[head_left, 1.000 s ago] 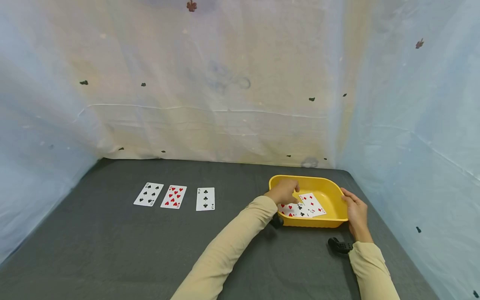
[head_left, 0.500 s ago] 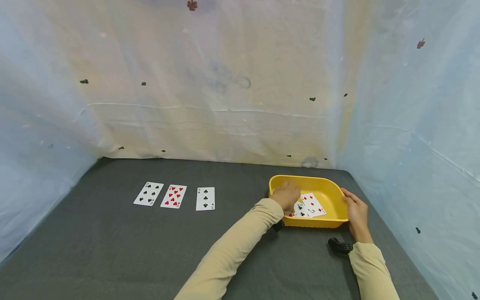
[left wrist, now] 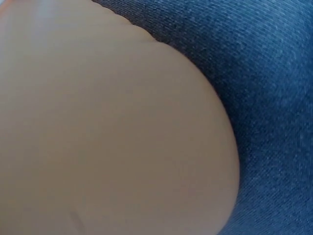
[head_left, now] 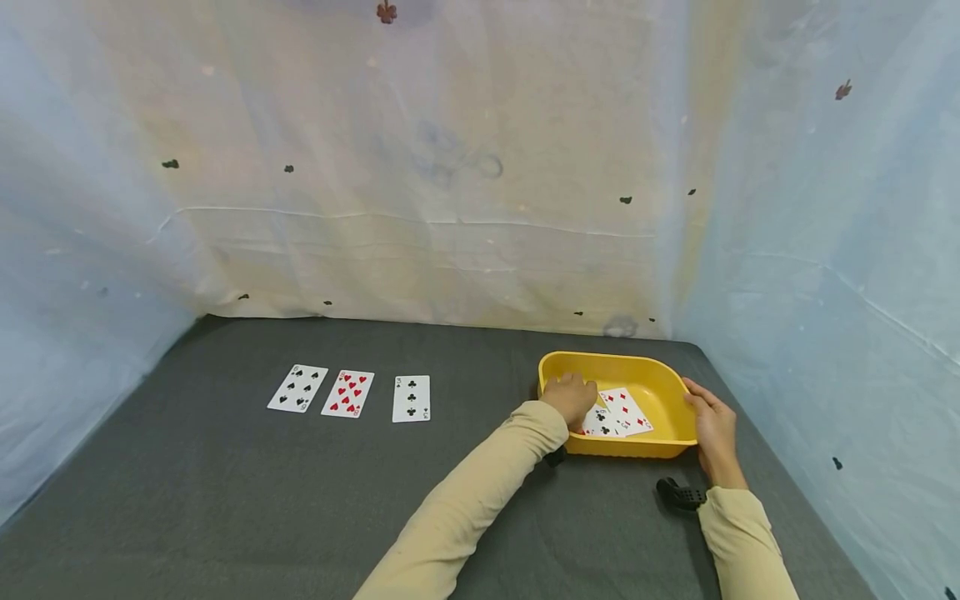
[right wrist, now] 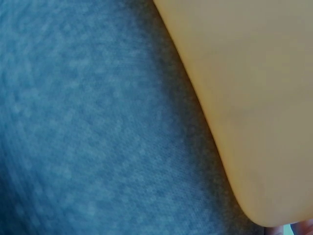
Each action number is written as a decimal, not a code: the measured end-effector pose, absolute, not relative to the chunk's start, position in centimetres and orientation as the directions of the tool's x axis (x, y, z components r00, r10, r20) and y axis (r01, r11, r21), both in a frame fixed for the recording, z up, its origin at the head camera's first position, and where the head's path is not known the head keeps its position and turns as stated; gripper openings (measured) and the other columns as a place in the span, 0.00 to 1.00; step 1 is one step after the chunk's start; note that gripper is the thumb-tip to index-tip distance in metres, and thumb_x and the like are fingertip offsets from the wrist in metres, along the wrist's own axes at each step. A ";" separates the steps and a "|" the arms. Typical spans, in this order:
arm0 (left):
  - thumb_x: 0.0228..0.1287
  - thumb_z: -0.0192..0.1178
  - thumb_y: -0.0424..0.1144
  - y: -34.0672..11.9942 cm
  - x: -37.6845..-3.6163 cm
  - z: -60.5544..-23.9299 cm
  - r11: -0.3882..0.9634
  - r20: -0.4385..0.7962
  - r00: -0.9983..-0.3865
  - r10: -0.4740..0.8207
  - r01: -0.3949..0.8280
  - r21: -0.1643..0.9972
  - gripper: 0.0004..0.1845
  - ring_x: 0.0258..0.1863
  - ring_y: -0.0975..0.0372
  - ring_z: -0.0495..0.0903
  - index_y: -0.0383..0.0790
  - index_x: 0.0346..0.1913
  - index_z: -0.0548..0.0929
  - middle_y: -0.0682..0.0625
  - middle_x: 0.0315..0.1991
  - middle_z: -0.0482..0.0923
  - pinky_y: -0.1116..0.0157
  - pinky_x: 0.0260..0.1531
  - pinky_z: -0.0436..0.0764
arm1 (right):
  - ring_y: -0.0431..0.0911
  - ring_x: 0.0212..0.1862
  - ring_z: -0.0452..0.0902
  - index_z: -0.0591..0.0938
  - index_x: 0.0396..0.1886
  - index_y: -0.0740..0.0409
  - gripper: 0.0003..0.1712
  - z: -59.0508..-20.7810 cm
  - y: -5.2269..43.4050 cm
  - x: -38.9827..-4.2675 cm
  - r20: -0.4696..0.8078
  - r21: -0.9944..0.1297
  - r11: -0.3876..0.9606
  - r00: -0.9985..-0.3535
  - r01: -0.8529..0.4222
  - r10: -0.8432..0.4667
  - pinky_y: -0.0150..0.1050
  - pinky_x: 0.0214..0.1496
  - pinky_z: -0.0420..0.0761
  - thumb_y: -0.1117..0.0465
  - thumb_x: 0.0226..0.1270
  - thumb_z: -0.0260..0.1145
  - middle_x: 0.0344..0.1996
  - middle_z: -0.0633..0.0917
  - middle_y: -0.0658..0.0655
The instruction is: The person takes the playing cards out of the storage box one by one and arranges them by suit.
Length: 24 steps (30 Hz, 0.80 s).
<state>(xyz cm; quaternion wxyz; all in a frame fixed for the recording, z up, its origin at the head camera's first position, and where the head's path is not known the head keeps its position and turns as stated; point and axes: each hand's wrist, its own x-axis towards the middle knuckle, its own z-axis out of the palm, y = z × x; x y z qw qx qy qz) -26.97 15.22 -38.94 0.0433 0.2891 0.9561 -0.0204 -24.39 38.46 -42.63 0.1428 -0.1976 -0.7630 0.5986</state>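
Note:
A yellow plastic tub (head_left: 667, 400) stands at the right of the dark cloth; its smooth wall (left wrist: 117, 127) fills much of the left wrist view, and its wall (right wrist: 264, 107) shows at the right in the right wrist view. My left hand (head_left: 572, 398) reaches over the near-left rim into the tub, fingers pointing down. It covers nearly all of a hearts playing card; its fingertips are hidden, so any grip on the card cannot be seen. Beside it lie a clubs card (head_left: 599, 423) and a diamonds card (head_left: 628, 410), partly overlapping. My right hand (head_left: 714, 429) grips the tub's right rim.
Left of centre, three face-up cards lie in a row on the cloth (head_left: 315, 500): a spades card (head_left: 297, 388), a hearts card (head_left: 348, 393) and a three of clubs (head_left: 411, 398). Pale sheeting (head_left: 420, 275) rises behind the table and along both sides.
My left hand has moved slightly right and down over the hearts card, covering it; its fingers and thumb, earlier spread, look drawn in. The right hand and tub stay put.

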 end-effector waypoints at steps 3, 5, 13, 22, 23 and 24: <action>0.60 0.68 0.39 15.3 -27.0 -39.1 0.831 -0.091 -0.829 0.552 0.556 -0.017 0.27 0.53 0.60 0.70 0.49 0.62 0.73 0.50 0.55 0.73 0.60 0.52 0.70 | 0.43 0.59 0.69 0.70 0.70 0.58 0.25 -42.7 38.4 -24.4 -0.018 -0.969 0.207 -0.881 0.131 0.472 0.23 0.43 0.74 0.54 0.78 0.50 0.69 0.67 0.59; 0.60 0.67 0.39 15.3 -27.0 -39.2 0.831 -0.089 -0.829 0.552 0.556 -0.018 0.27 0.52 0.60 0.70 0.49 0.62 0.73 0.50 0.54 0.74 0.60 0.51 0.70 | 0.45 0.60 0.68 0.69 0.70 0.58 0.25 -42.7 38.4 -24.4 -0.018 -0.969 0.210 -0.882 0.132 0.472 0.23 0.44 0.74 0.54 0.78 0.50 0.69 0.67 0.59; 0.64 0.65 0.39 15.1 -27.0 -39.1 0.831 -0.074 -0.829 0.555 0.556 0.004 0.24 0.53 0.59 0.70 0.49 0.63 0.74 0.52 0.55 0.72 0.60 0.51 0.71 | 0.45 0.60 0.69 0.70 0.70 0.58 0.25 -42.5 38.2 -24.3 -0.013 -0.965 0.223 -0.879 0.135 0.476 0.22 0.42 0.74 0.55 0.78 0.50 0.69 0.67 0.59; 0.64 0.65 0.41 15.1 -27.1 -38.7 0.828 -0.006 -0.828 0.560 0.561 -0.009 0.18 0.52 0.59 0.66 0.50 0.55 0.76 0.53 0.52 0.69 0.61 0.47 0.71 | 0.35 0.49 0.72 0.71 0.68 0.59 0.25 -42.6 38.3 -24.1 -0.003 -0.974 0.198 -0.876 0.113 0.481 0.22 0.41 0.74 0.55 0.76 0.53 0.66 0.71 0.56; 0.62 0.67 0.41 15.1 -27.2 -38.7 0.827 -0.001 -0.827 0.562 0.562 -0.012 0.19 0.53 0.59 0.66 0.51 0.55 0.76 0.53 0.53 0.69 0.61 0.48 0.71 | 0.34 0.48 0.72 0.71 0.68 0.59 0.25 -42.6 38.3 -24.1 -0.003 -0.975 0.194 -0.878 0.110 0.479 0.22 0.40 0.75 0.55 0.76 0.53 0.66 0.71 0.56; 0.61 0.67 0.41 15.0 -27.2 -38.7 0.825 0.012 -0.825 0.566 0.566 -0.002 0.20 0.53 0.58 0.66 0.50 0.55 0.75 0.53 0.53 0.69 0.61 0.48 0.70 | 0.34 0.48 0.72 0.71 0.68 0.59 0.25 -42.5 38.3 -24.1 -0.010 -0.978 0.178 -0.878 0.107 0.478 0.22 0.40 0.75 0.55 0.76 0.53 0.65 0.71 0.55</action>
